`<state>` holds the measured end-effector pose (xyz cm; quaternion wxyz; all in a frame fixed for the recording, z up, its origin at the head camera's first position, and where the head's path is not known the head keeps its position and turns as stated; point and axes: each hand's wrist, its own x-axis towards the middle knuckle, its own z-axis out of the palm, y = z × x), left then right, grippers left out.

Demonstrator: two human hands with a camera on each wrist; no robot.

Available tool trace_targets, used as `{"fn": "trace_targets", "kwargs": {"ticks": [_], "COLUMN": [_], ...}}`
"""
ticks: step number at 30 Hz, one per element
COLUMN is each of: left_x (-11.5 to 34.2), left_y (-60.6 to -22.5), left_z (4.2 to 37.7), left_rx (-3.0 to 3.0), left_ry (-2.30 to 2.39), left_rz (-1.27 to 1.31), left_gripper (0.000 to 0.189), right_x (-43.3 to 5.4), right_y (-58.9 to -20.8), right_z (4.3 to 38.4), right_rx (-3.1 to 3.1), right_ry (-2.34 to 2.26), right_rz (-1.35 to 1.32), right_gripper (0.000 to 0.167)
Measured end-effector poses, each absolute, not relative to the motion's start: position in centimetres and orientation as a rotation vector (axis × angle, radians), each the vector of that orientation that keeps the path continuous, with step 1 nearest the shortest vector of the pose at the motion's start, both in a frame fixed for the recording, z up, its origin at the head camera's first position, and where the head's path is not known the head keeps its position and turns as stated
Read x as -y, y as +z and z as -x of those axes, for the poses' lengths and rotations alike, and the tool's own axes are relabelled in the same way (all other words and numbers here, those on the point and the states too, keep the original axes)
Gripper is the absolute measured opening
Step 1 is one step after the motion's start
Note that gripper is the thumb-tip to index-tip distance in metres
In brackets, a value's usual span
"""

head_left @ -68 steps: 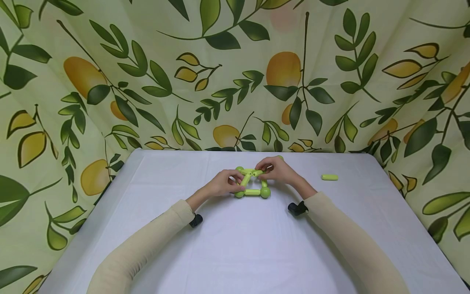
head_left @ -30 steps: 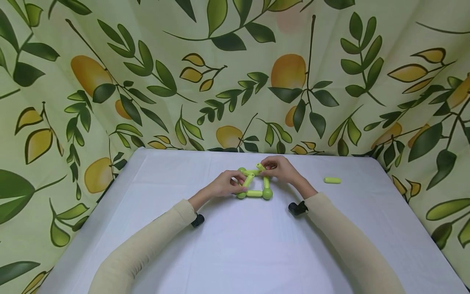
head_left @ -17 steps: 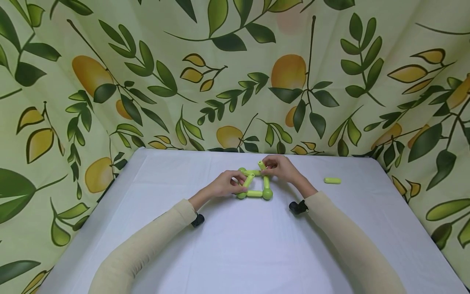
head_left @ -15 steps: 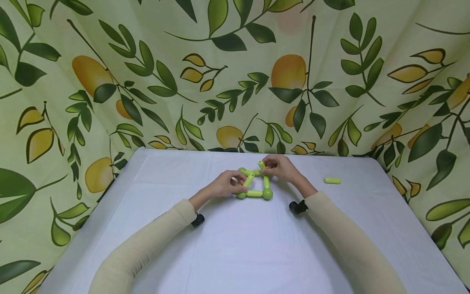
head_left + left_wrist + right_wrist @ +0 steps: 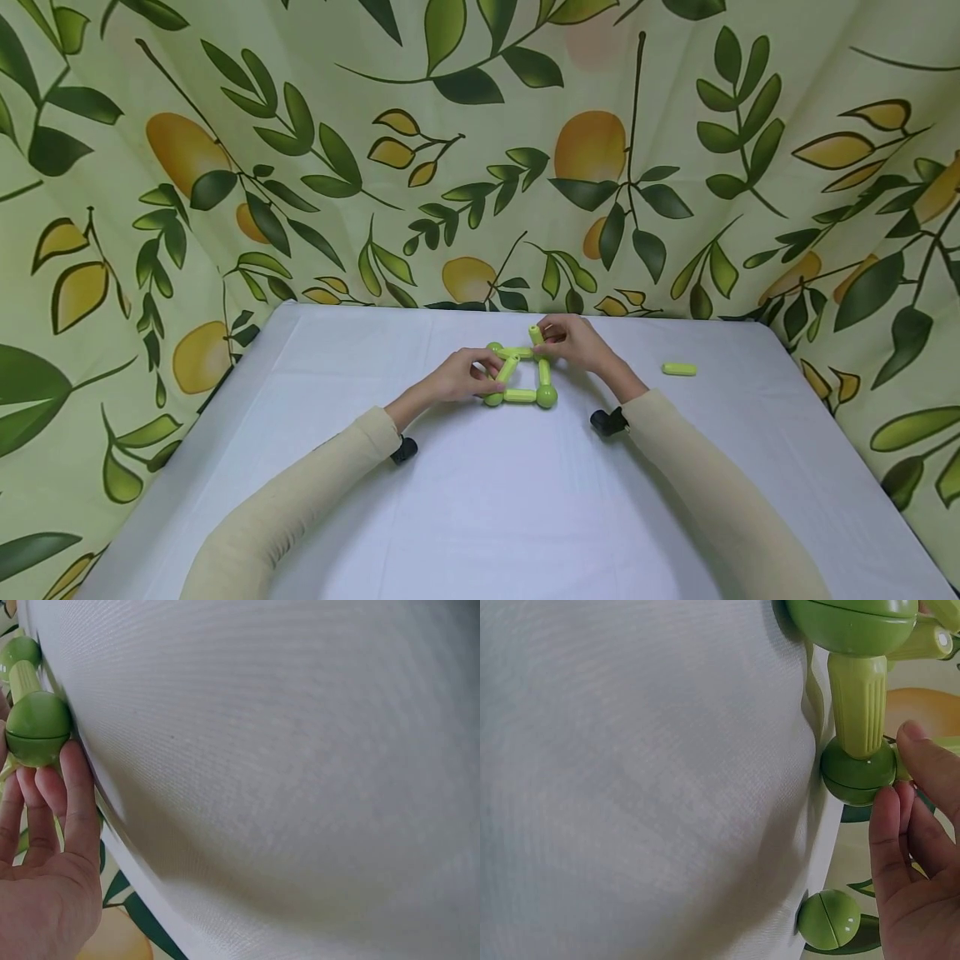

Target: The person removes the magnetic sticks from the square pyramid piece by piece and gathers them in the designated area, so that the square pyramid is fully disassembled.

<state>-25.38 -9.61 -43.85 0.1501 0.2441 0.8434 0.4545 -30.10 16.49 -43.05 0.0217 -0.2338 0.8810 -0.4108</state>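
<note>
A square frame of dark green balls and light green rods [image 5: 520,396] lies near the table's far edge. My left hand [image 5: 463,375] holds its front left corner. In the left wrist view the fingers sit against a green corner ball [image 5: 37,727]. From that corner a light green rod [image 5: 507,369] leans up and inward. My right hand [image 5: 572,343] pinches another light green rod [image 5: 535,336], which stands nearly upright at the back right corner. In the right wrist view my fingertips touch that corner's ball [image 5: 857,774]; the rod is partly hidden by the thumb.
A loose light green rod [image 5: 678,368] lies to the right of my right hand. A separate green ball [image 5: 829,920] rests on the white-covered table [image 5: 480,500], hidden in the head view. A leaf-and-fruit patterned curtain [image 5: 330,250] hangs behind and on both sides.
My right hand has turned its rod from lying inward, close to the leaning rod, to nearly upright over the back right corner. The left hand has kept its hold.
</note>
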Motion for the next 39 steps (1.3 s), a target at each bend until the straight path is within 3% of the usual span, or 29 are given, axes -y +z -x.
{"fn": "trace_targets", "kwargs": {"ticks": [14,39], "left_x": [9.4,9.6], "left_y": [-43.9,-43.8], "left_z": [25.4,25.1], "left_rx": [-2.438,-2.415], "left_ry": [1.289,1.32], "left_rz": [-0.682,-0.704], "left_gripper": [0.021,0.022], "right_x": [-17.1,-22.7], "right_y": [-43.0,-42.7], "right_z": [30.4,28.7], "right_rx": [-2.688,-2.642], "right_ry": [-1.358,-1.408], "right_rz": [0.754,0.82], "right_gripper": [0.024,0.022]}}
